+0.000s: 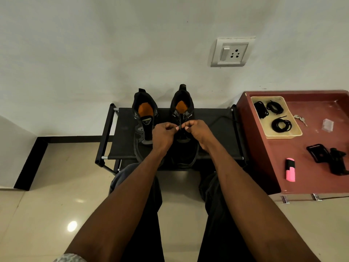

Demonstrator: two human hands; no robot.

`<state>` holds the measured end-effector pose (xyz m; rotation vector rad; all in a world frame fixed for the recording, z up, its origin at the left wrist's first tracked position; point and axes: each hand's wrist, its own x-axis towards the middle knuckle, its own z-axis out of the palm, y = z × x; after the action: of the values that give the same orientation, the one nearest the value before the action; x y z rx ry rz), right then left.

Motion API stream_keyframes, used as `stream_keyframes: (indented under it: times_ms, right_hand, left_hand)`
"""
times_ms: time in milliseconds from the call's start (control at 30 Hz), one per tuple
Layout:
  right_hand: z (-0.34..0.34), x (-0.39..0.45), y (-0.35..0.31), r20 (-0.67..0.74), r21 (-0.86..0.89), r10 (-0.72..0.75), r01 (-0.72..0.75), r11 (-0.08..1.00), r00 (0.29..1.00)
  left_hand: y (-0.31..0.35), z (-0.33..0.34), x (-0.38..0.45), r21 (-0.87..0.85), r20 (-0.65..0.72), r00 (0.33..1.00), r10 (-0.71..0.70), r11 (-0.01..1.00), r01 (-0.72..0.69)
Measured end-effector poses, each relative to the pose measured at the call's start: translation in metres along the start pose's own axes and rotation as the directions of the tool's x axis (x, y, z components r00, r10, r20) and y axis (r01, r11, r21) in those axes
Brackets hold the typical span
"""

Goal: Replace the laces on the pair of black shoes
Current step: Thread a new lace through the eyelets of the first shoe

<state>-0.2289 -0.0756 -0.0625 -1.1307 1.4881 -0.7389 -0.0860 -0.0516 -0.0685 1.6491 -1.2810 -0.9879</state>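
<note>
two shoes (pixel 145 118) — three lace coils (pixel 281 125), two keys (pixel 300 119)

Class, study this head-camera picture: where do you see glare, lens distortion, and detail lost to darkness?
Head view: bright glare spots on the glossy floor; wide-angle lens bows the wall and the red table; black lace at both hands' grip merges with the black shoe.

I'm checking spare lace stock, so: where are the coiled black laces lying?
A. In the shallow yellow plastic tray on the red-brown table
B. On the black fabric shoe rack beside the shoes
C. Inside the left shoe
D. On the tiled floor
A: three bundles of coiled black laces lie inside the shallow yellow plastic tray on the red-brown table.
</note>
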Motion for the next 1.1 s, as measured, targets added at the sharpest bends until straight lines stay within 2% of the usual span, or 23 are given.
stream_keyframes:
  times_ms: [100,167,233,300,400,500,567,633,667,733,767,800,833,867,900,933,967,1000,1033,1100]
  right_hand:
    - [-0.003,-0.003,-0.003,0.021,-0.003,-0.019,0.019,1.0,1.0]
    - [-0.003,-0.004,-0.002,0.027,-0.05,-0.048,0.05,0.997,0.998]
    - [-0.001,-0.001,0.001,-0.024,-0.217,-0.113,0.105,0.97,0.993]
    - [0.002,-0.002,0.001,-0.048,-0.387,-0.152,0.122,0.914,0.987]
    - [0.002,-0.006,-0.004,-0.05,-0.542,-0.18,0.124,0.831,0.982]
    - [0.006,-0.011,-0.008,-0.055,-0.52,-0.172,0.119,0.846,0.984]
    - [0.007,-0.011,-0.007,-0.053,-0.517,-0.163,0.112,0.849,0.985]
    - [0.008,-0.016,-0.008,-0.051,-0.527,-0.165,0.114,0.842,0.985]
    - [0.008,-0.016,-0.009,-0.051,-0.538,-0.175,0.12,0.834,0.983]
    - [0.009,-0.016,-0.01,-0.051,-0.566,-0.176,0.116,0.816,0.983]
    - [0.009,-0.017,-0.01,-0.053,-0.581,-0.166,0.105,0.807,0.985]
    - [0.009,-0.017,-0.012,-0.051,-0.597,-0.162,0.1,0.796,0.985]
    - [0.01,-0.017,-0.013,-0.049,-0.613,-0.157,0.094,0.784,0.986]
    - [0.01,-0.017,-0.015,-0.048,-0.63,-0.156,0.091,0.771,0.987]
    - [0.01,-0.017,-0.017,-0.043,-0.653,-0.152,0.087,0.752,0.987]
    - [0.01,-0.016,-0.02,-0.034,-0.684,-0.142,0.081,0.725,0.989]
    - [0.01,-0.015,-0.023,-0.026,-0.71,-0.13,0.073,0.7,0.991]
    - [0.01,-0.013,-0.024,-0.025,-0.723,-0.117,0.063,0.688,0.993]
    - [0.01,-0.012,-0.025,-0.035,-0.722,-0.106,0.048,0.69,0.994]
    - [0.012,-0.01,-0.024,-0.076,-0.706,-0.084,0.006,0.708,0.994]
  left_hand:
    - [0.003,0.003,0.0,0.004,-0.01,1.0,-0.01,1.0,0.011]
    - [0.006,0.002,0.002,-0.075,-0.031,0.997,-0.066,0.995,0.063]
    - [0.015,-0.004,0.003,-0.244,-0.058,0.989,-0.134,0.963,0.116]
    - [0.037,-0.016,0.003,-0.408,-0.116,0.98,-0.162,0.907,0.102]
    - [0.091,-0.042,0.007,-0.647,-0.216,0.969,-0.121,0.761,-0.049]
    - [0.159,-0.067,0.003,-0.8,-0.295,0.955,0.037,0.536,-0.268]
    - [0.193,-0.08,-0.001,-0.817,-0.367,0.922,0.123,0.431,-0.383]
    - [0.204,-0.089,-0.006,-0.798,-0.408,0.899,0.159,0.416,-0.436]
    - [0.201,-0.09,-0.004,-0.783,-0.41,0.902,0.136,0.454,-0.425]
    - [0.176,-0.084,-0.001,-0.682,-0.448,0.894,-0.022,0.654,-0.326]
    - [0.158,-0.078,-0.001,-0.581,-0.505,0.856,-0.114,0.778,-0.239]
    - [0.139,-0.072,-0.002,-0.448,-0.579,0.803,-0.141,0.878,-0.168]
    - [0.122,-0.066,-0.005,-0.286,-0.634,0.769,-0.074,0.947,-0.145]
    - [0.106,-0.06,-0.007,-0.103,-0.622,0.78,0.063,0.981,-0.162]
    - [0.093,-0.054,-0.007,0.083,-0.496,0.842,0.212,0.977,-0.197]
    - [0.081,-0.049,-0.005,0.248,-0.27,0.915,0.302,0.939,-0.237]
    - [0.07,-0.044,-0.003,0.389,-0.007,0.955,0.297,0.881,-0.271]
    - [0.059,-0.04,0.0,0.504,0.208,0.951,0.227,0.809,-0.303]
    - [0.05,-0.036,0.003,0.594,0.342,0.928,0.148,0.731,-0.336]
    - [0.038,-0.033,0.009,0.714,0.427,0.901,0.078,0.582,-0.389]
